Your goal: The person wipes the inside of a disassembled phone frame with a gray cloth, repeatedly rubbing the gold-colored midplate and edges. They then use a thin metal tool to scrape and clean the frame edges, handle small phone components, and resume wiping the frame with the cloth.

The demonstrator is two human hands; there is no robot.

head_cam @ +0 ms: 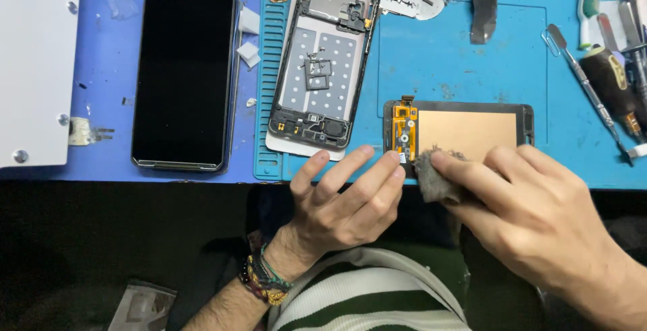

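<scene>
While the left hand (344, 203) lies flat, fingers spread, steadying the display panel (465, 129) on the blue mat (445, 61), the right hand (532, 216) pinches a grey cloth (435, 176) against the panel's near edge.

head cam | looks steeply down | close over blue mat (458, 55) | single view

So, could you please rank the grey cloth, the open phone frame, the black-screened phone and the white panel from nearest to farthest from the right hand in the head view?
From the right hand:
1. Grey cloth, pinched in its fingers.
2. Open phone frame, up and to the left on the blue mat.
3. Black-screened phone, further left.
4. White panel, at the far left edge.
</scene>
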